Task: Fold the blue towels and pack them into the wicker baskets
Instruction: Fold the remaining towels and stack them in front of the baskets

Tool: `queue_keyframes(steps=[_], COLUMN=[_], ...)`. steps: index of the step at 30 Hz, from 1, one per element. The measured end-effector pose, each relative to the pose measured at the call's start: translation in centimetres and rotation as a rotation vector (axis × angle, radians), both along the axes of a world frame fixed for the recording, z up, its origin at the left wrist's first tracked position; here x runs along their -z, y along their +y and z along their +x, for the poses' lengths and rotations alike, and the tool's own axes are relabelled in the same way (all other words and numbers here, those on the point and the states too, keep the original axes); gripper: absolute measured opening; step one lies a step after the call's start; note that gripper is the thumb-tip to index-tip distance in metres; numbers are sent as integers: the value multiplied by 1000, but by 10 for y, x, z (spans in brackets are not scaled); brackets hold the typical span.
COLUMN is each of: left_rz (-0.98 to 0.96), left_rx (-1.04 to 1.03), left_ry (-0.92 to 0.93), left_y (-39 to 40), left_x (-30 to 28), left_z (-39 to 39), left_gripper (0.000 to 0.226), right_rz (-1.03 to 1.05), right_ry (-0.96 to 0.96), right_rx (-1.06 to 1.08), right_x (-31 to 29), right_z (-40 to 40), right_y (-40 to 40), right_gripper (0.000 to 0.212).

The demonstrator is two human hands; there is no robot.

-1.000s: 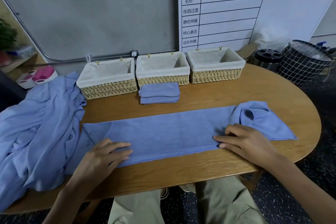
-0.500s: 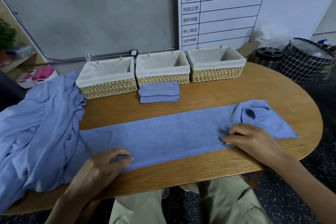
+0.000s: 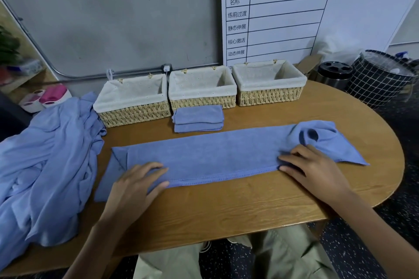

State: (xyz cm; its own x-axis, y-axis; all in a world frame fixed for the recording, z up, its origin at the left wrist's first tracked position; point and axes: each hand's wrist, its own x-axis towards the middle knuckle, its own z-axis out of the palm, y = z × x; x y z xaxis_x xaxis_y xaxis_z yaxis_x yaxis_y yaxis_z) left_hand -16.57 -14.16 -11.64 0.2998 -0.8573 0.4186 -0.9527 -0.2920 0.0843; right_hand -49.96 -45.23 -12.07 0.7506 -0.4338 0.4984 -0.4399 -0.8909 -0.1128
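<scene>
From the head camera, a long blue towel (image 3: 215, 154) lies folded into a band across the wooden desk (image 3: 226, 206), its stitched hem running along the near edge. The left end of the band is folded at an angle, and the right end is bunched into a loose, rumpled loop.

The left hand (image 3: 136, 186) lies on the towel near its left end, fingers straight and together, thumb along the hem, pressing the cloth flat and gripping nothing. The right hand (image 3: 313, 170) presses on the band just before the rumpled end, its fingers (image 3: 292, 158) stretched toward the middle, flat on the fabric, also gripping nothing.

Behind the band, 2 folded towels (image 3: 198, 118) sit stacked, touching the front of the middle basket (image 3: 201, 88). The left basket (image 3: 132, 102) and right basket (image 3: 268, 84) stand beside it in 1 row along the wall, all 3 lined with pale cloth, no towels showing inside.

A heap of unfolded blue towels (image 3: 45, 161) covers the left end of the desk, hanging over its edge. A white chart board (image 3: 317, 13) leans on the wall, and a black grid bin (image 3: 381, 79) stands beyond the desk on the right.
</scene>
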Motion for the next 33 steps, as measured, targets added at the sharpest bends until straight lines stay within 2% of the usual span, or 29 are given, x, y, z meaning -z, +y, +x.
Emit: queue_keyframes(steps=[6,12,14,15,17,19,21,23,25,29,33], left_rz=[-144,-208,-148,-57,156,269,257,169,45,-72,-63], left_rx=[-141,-108,-127,-159,-261,-312,-265,-208,-193,-171,-111], left_ry=[2,-55,49,126,241,286,314,403,477,380,451], left_y=[32,17,9,5,2,5,10,20,39,78,88], left_x=[9,7,4,3,9,18,17,10,2,-1,-4], left_z=[-10,0,8,12,17,19,17,18,27,53,67], left_gripper=[35,32,40,45,57,69,75,68,55,23,21], right_rz=[-77,54,116,144,206,226,238,253,268,228,141], right_ry=[6,-58,-23,32,214,344,377,352,249,9,12], right_rx=[130,-147,-209,-225,-228,-215,-222,-240,-271,-447,-555], right_x=[-5,-23,-23,-21,-15,-6,-1,0,-2,0,2], right_z=[-12,91,132,148,168,173,172,171,170,172,191], right_y=[11,65,85,92,99,100,99,98,96,107,126], right_gripper=[43,31,34,39,57,70,74,75,72,40,28])
